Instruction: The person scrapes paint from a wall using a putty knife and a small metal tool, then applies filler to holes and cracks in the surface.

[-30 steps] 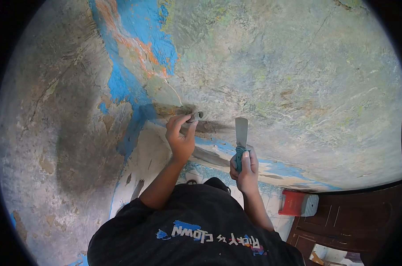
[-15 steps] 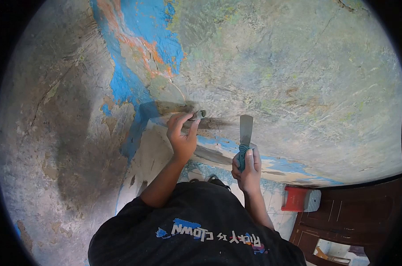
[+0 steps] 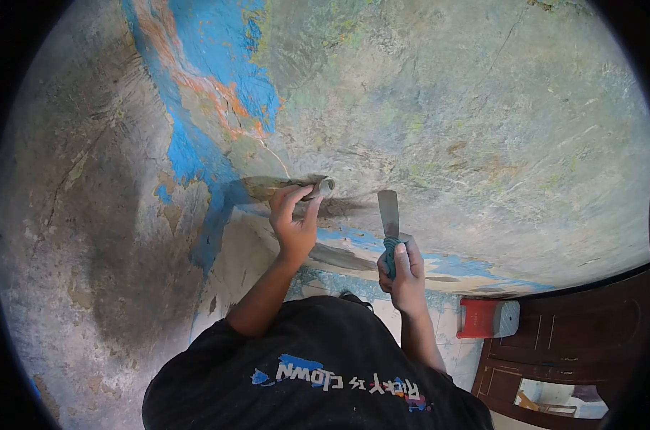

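A big, patchy wall (image 3: 446,122) fills most of the view, with bright blue paint (image 3: 228,64) peeling near a thin crack (image 3: 275,152). A red stool (image 3: 477,317) is on the tiled floor (image 3: 443,313), next to a brown cupboard (image 3: 575,315). The left fingers hide part of a small grey tube (image 3: 326,188). Half a second ago, the scraper (image 3: 390,231) stood straighter; now its blade leans a bit to the left, and the blue paint shows farther left too. The left hand (image 3: 294,233) has its grip pinched on the tube, which pokes out past the fingertips and thumb. The right hand (image 3: 403,278) has its grip curled around the scraper's green handle, thumb on top, blade pointing up. I can't tell if the blade touches the wall.
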`<action>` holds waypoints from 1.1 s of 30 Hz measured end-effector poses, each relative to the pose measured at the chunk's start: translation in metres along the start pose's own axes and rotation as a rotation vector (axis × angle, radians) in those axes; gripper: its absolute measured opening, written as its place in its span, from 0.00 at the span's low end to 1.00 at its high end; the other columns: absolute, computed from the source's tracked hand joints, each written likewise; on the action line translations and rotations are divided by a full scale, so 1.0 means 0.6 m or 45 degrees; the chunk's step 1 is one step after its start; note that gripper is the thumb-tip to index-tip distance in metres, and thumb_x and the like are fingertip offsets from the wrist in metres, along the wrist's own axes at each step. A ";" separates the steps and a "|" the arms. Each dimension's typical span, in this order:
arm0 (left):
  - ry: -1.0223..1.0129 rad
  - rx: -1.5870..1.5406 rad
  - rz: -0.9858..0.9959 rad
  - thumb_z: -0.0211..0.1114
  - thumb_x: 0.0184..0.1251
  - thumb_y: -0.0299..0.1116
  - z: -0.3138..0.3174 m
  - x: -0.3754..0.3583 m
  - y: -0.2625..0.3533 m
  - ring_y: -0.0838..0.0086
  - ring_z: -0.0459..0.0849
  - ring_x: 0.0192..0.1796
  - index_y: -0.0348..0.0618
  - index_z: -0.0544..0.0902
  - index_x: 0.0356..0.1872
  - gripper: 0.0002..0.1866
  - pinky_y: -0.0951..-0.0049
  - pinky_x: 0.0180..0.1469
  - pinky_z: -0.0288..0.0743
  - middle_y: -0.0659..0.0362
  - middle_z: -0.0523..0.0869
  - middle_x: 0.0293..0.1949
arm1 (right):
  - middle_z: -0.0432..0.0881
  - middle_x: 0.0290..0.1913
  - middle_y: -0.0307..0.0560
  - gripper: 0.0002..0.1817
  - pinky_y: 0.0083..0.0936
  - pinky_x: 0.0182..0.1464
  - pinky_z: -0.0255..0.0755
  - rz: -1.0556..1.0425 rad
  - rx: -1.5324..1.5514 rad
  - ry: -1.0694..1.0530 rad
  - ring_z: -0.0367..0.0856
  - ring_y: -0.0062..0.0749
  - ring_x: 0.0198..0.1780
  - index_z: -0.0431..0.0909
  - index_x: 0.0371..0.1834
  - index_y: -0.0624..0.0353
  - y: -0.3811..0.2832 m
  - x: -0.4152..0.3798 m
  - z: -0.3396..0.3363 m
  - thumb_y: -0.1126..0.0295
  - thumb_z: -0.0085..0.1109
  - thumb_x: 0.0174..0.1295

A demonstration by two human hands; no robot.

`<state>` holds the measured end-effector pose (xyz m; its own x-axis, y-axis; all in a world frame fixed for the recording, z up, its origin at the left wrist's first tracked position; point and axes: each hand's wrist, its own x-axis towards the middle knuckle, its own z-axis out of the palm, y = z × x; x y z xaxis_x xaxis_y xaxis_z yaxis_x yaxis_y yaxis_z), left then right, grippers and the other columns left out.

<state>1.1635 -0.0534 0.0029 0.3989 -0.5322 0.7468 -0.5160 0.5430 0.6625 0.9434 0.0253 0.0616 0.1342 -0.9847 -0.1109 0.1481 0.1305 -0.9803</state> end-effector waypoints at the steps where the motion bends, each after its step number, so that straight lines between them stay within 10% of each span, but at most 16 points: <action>1: 0.004 -0.008 -0.009 0.77 0.57 0.21 0.001 0.000 0.000 0.60 0.84 0.47 0.41 0.87 0.46 0.15 0.63 0.50 0.77 0.53 0.87 0.43 | 0.70 0.23 0.37 0.16 0.16 0.16 0.50 0.010 -0.017 -0.001 0.58 0.13 0.15 0.71 0.61 0.51 -0.006 -0.002 -0.001 0.54 0.41 0.84; 33: -0.011 0.068 -0.036 0.79 0.58 0.25 -0.005 -0.026 -0.025 0.58 0.85 0.46 0.43 0.87 0.46 0.15 0.61 0.53 0.73 0.55 0.89 0.43 | 0.69 0.23 0.31 0.16 0.15 0.23 0.56 -0.034 -0.293 0.003 0.63 0.11 0.22 0.76 0.51 0.60 -0.050 0.012 0.005 0.57 0.49 0.83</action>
<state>1.1673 -0.0515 -0.0188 0.4074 -0.5528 0.7270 -0.5443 0.4922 0.6793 0.9430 0.0146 0.0908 0.1310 -0.9878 -0.0845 -0.0762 0.0750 -0.9943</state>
